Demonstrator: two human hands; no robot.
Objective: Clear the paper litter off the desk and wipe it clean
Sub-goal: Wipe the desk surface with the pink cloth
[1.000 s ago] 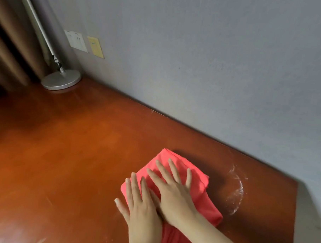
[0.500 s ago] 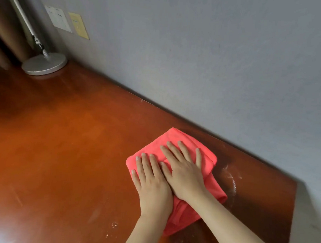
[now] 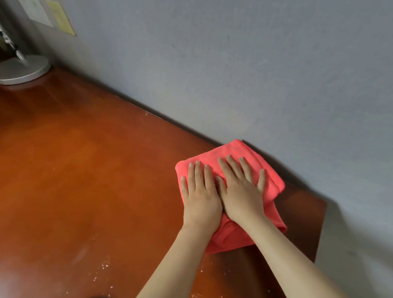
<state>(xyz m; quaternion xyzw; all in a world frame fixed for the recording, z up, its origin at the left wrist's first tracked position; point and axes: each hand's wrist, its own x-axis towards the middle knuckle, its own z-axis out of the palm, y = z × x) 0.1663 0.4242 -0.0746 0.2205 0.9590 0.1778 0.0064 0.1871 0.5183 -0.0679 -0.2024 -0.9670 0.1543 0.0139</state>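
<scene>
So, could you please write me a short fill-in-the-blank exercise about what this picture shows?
1. Both hands press flat on a folded ____ cloth.
2. The cloth's far corner reaches the grey ____.
3. The lamp base stands at the desk's far ____ corner.
4. Pale ____ dot the desk's near edge.

Missing words: pink; wall; left; crumbs

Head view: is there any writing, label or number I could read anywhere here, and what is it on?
None can be read.
White wall plate: faint marks, too blurred to read.
Yellow sticker beside it: faint marks, too blurred to read.
Pink cloth, desk, lamp base: no text shows.
</scene>
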